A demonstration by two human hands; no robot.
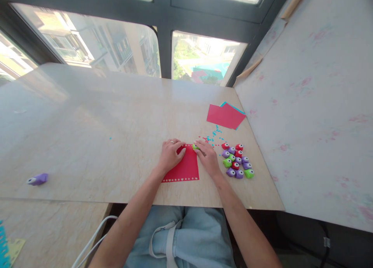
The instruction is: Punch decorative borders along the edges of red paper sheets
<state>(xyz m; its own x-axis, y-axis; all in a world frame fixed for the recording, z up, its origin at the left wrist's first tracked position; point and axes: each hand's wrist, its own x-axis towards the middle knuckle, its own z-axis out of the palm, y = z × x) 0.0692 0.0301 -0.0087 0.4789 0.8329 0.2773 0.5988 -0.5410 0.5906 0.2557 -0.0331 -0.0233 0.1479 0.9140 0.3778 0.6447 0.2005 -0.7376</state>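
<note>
A red sheet of paper (185,166) lies on the table in front of me, with a row of small punched shapes along its near edge and more along its far edge. My left hand (171,155) grips the sheet at its far left part, thumb on top. At the far right corner my right hand (206,156) holds a green craft punch (195,147) against the paper's edge. The fingers partly cover the punch. Small red and blue paper bits (214,134) are scattered just beyond my right hand.
Several red, purple and green craft punches (235,161) stand grouped on the right. Red and blue paper sheets (225,115) lie behind them. A purple punch (37,179) sits far left. A papered wall (314,104) bounds the right side; windows (206,58) stand beyond the table.
</note>
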